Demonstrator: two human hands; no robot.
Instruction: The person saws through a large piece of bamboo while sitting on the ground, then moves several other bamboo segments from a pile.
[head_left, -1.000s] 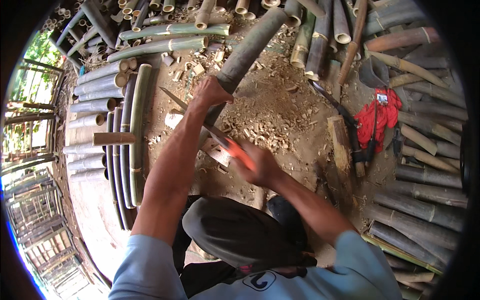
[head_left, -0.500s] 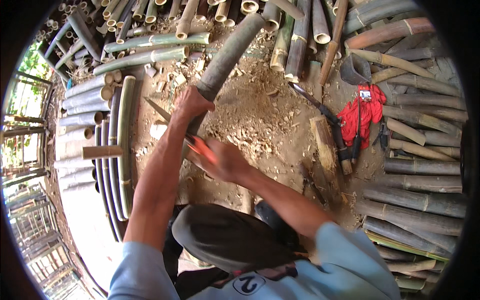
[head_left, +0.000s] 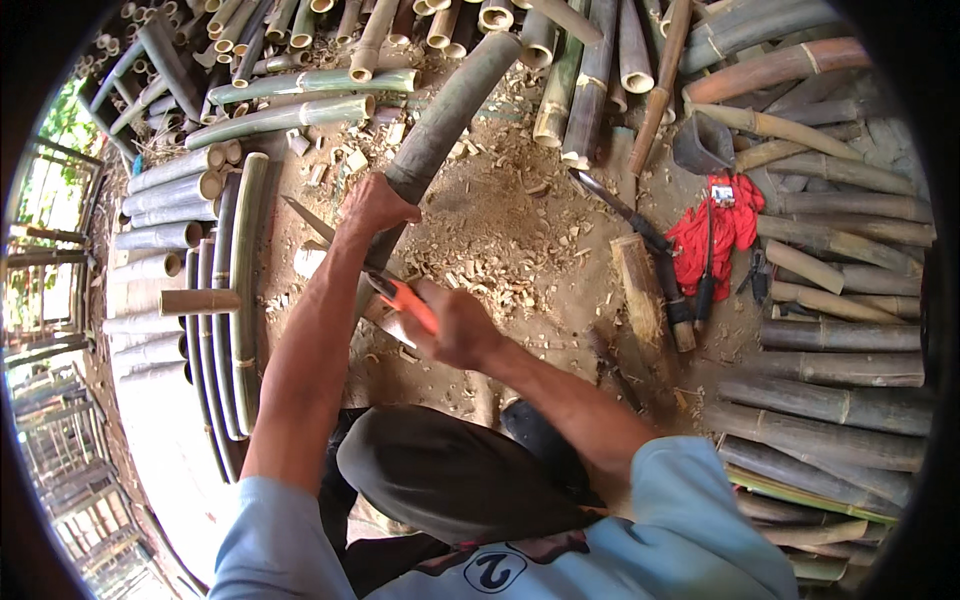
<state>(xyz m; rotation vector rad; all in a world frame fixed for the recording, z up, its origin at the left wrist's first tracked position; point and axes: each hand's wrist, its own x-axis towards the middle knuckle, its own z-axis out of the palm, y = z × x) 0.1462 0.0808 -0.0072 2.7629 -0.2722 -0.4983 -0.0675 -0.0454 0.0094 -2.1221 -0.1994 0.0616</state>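
A thick grey-green bamboo pole [head_left: 455, 110] slants from the upper middle down toward my knee, its lower part hidden behind my arms. My left hand [head_left: 378, 208] is wrapped round it about midway along. In my right hand [head_left: 455, 325] is a hand saw [head_left: 408, 302], gripped by its orange-and-black handle. The saw's blade passes behind my left forearm, and its pointed end shows to the left of the left wrist. Where the teeth meet the bamboo is hidden by that forearm.
Wood chips [head_left: 500, 280] litter the ground ahead. A long-handled blade [head_left: 640, 225], a split wood block [head_left: 640, 290] and a red cloth [head_left: 715, 225] lie to the right. Bamboo poles [head_left: 840, 370] are stacked at right; more poles [head_left: 245, 270] lie at left and along the far side.
My right hand with the saw has shifted only slightly and looks less blurred. My left hand keeps its grip on the bamboo pole. The whole view has slid a little.
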